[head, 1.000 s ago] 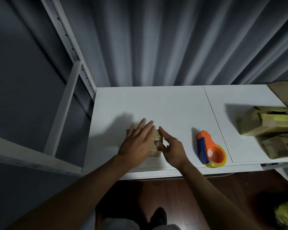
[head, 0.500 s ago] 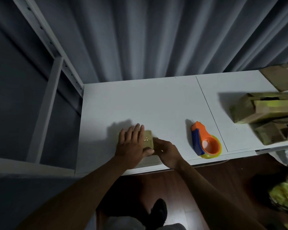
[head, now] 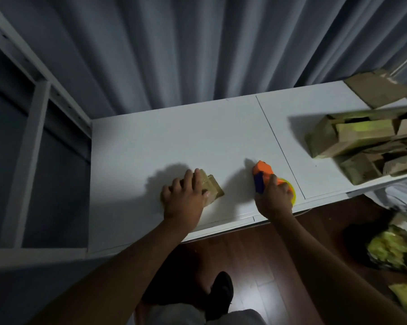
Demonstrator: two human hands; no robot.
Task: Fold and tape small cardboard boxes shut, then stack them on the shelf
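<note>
Pressing down on a small cardboard box (head: 212,187), the left hand (head: 185,198) lies flat on top of it. Its fingers (head: 188,178) are mostly straight and a little spread, and they point away from the person. The thumb lies along the box's near right side. The box sits on the white table (head: 174,139), close to the table's front edge. Only the right part of the box shows past the hand.

To the right of the box, with a bare strip of table between them, is the tape dispenser (head: 263,174). It is orange and blue, with a yellow round part. The right hand (head: 274,198) is on the dispenser, and its fingers curl around it from above. The orange tip sticks out past the fingers, away from the person. The dispenser looks like it rests on the table.

Further right of the dispenser, past a thin dark line in the table top, is a pile of cardboard boxes (head: 362,146). They look open and jumbled. A flat piece of cardboard (head: 378,90) lies behind the pile.

To the left of the box stands a white metal shelf frame (head: 31,146). A grey curtain (head: 197,48) hangs behind the table. Below the table's front edge are the dark wood floor (head: 256,254) and a black shoe (head: 220,294).
</note>
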